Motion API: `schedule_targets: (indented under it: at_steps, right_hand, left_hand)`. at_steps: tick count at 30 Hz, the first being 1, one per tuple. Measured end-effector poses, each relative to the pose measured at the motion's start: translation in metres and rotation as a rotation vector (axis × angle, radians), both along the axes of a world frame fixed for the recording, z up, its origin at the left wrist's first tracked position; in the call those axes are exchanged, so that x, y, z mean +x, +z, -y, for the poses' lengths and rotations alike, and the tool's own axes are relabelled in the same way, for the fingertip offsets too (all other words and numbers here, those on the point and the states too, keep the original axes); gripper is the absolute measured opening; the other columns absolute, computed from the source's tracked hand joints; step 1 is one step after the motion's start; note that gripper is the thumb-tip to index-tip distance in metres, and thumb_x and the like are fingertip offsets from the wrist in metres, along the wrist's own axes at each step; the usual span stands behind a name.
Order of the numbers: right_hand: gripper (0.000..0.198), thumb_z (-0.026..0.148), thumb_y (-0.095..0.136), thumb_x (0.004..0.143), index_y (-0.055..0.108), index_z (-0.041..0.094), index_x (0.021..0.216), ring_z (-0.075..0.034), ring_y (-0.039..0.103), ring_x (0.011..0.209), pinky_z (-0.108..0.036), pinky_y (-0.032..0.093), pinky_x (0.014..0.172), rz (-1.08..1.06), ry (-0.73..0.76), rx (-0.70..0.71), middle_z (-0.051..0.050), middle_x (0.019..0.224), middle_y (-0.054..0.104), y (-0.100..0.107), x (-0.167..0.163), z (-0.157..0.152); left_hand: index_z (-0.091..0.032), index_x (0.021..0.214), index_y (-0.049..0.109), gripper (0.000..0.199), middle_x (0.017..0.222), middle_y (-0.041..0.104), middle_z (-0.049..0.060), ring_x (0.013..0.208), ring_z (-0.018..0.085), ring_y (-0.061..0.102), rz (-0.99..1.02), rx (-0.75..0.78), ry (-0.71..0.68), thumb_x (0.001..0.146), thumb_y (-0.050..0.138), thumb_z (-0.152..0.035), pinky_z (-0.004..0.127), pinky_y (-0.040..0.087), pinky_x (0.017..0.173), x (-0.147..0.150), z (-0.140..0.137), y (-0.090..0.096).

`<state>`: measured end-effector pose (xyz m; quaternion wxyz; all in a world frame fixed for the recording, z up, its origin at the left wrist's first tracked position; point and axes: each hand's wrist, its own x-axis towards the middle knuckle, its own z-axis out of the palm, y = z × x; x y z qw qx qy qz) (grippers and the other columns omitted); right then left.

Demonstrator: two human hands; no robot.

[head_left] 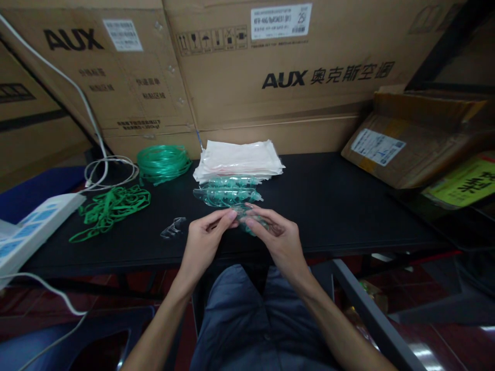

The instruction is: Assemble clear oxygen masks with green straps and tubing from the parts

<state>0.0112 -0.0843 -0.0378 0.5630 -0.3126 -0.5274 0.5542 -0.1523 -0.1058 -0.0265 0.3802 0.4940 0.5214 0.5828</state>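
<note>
As the left hand (207,229) and right hand (281,234) meet, they pinch a clear green piece (242,212) above the front edge of the table (328,206)

Along the whole far edge stand large AUX cartons (328,93). At the left edge, a white power strip (34,229) with blue-faced sections slants toward the near left corner. By its upper end, a white cable (83,93) comes down to the table, toward the far left corner. Next lie green bands (116,206) in a loose tangle, with a coil of green tubing (164,164) just behind them. Small clear plastic parts (172,228) rest between the bands and the left hand, which grasps the piece's left side, thumb against fingers.

Beyond the held piece, similar green pieces (232,196) lie in front of a stack of white packs (240,157) near the middle of the far edge. The right hand grasps the piece from the other side, its curled fingers partly covering it. Toward the far right corner sits a labelled cardboard box (417,159); at the right edge, a yellow-green packet (464,183) bears black characters.
</note>
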Motion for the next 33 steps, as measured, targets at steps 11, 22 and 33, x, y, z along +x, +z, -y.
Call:
schedule_targets:
  at_steps: [11, 22, 33]
  right_hand:
    - [0.014, 0.023, 0.08, 0.082, 0.086, 0.024, 0.094, -0.024, 0.076, 0.103, -0.039, 0.058, 0.1, 0.004, 0.002, 0.024, -0.004, 0.102, 0.084, 0.001, 0.0, -0.001]
    - [0.02, 0.013, 0.08, 0.081, 0.086, 0.027, 0.093, -0.023, 0.077, 0.096, -0.038, 0.06, 0.094, 0.029, -0.221, 0.142, -0.001, 0.096, 0.084, -0.006, -0.008, 0.004]
    - [0.023, 0.012, 0.078, 0.084, 0.086, 0.03, 0.095, -0.023, 0.075, 0.098, -0.04, 0.057, 0.099, 0.076, -0.231, 0.225, -0.001, 0.097, 0.084, -0.009, -0.008, 0.003]
  left_hand:
    - [-0.018, 0.102, 0.085, 0.032, 0.097, 0.083, 0.005, 0.083, 0.021, 0.078, -0.023, 0.035, 0.046, 0.083, 0.082, -0.043, 0.029, 0.065, 0.084, 0.0, 0.002, 0.0]
    - [-0.022, 0.091, 0.086, 0.009, 0.094, 0.083, 0.002, 0.085, 0.017, 0.077, -0.116, 0.167, 0.002, 0.087, 0.08, -0.028, 0.023, 0.065, 0.077, 0.002, 0.002, 0.0]
    - [-0.024, 0.094, 0.086, 0.01, 0.097, 0.083, 0.001, 0.088, 0.016, 0.077, -0.275, 0.267, 0.006, 0.09, 0.076, -0.023, 0.024, 0.061, 0.085, -0.001, 0.002, -0.002]
